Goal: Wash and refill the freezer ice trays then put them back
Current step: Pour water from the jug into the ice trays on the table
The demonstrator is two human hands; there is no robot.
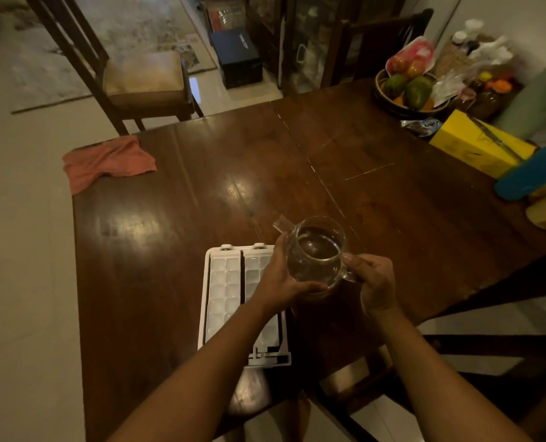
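From my remote seat, the ice trays (pixel 224 288) are my landmark: two of them lie side by side in a white frame (pixel 205 282) at the near edge of the dark wooden worktop (pixel 297 154). Their cells look pale, and I cannot tell whether they hold water. My left hand (pixel 281 282) reaches across the trays' right side. Its fingers (pixel 310 287) curl under the glass jug (pixel 316 253) and cup its belly. The jug hangs just right of the trays, level, with water in it and its spout pointing away near their far right corner. My right hand (pixel 375 282), right of the jug, has its fingers wrapped round the handle.

I judge the washing to be done and the refill to be the step in hand, with the pour not yet begun. After that comes carrying the trays back to the freezer, which is not in view.

Far left beyond the trays, a pink cloth (pixel 107 162) lies over the worktop's corner, and a chair (pixel 138 78) stands behind it. Far right of the trays sit a fruit basket (pixel 380 97), a yellow box (pixel 479 145) and a blue cylinder (pixel 533 177), all well apart from the trays. Nothing blocks the pour except my own left forearm, which lies across the right-hand tray.
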